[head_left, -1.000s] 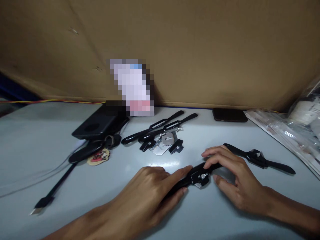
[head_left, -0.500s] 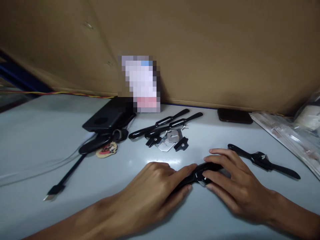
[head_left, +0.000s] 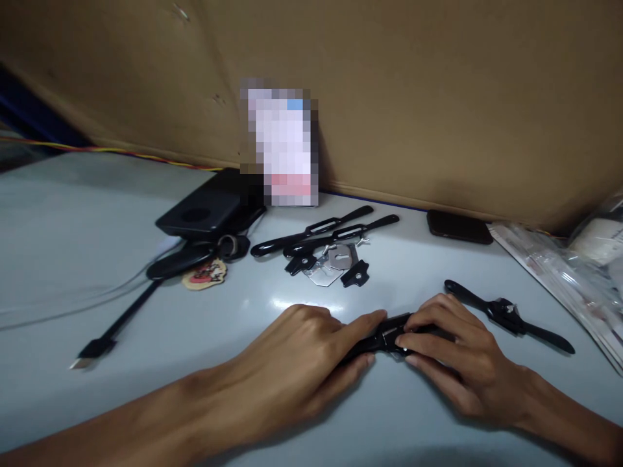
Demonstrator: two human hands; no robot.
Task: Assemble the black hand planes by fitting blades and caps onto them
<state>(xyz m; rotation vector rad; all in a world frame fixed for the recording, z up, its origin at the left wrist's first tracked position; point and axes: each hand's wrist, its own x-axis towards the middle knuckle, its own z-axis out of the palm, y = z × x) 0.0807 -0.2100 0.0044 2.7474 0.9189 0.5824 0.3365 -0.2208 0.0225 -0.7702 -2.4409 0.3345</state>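
Observation:
A black two-handled tool [head_left: 389, 336] lies on the pale table [head_left: 73, 214] between my hands. My left hand [head_left: 302, 360] is closed round its left handle, thumb and forefinger along the body. My right hand [head_left: 452, 353] covers its right handle, fingertips pinching the small metal fitting at the tool's middle. A second black tool of the same kind [head_left: 506, 316] rests just right of my right hand, untouched.
Two more black tool bodies [head_left: 324, 235] lie behind, with loose metal plates and black clamps [head_left: 335, 266]. A power bank [head_left: 204, 211], key fob with sticker tag [head_left: 202, 272], USB cable [head_left: 102, 340], dark phone [head_left: 460, 227], plastic bags [head_left: 574, 272], cardboard wall [head_left: 413, 97].
My right hand has closed in over the tool's right half and its fingers have come onto the middle fitting. The left hand keeps its hold. The view has shifted slightly.

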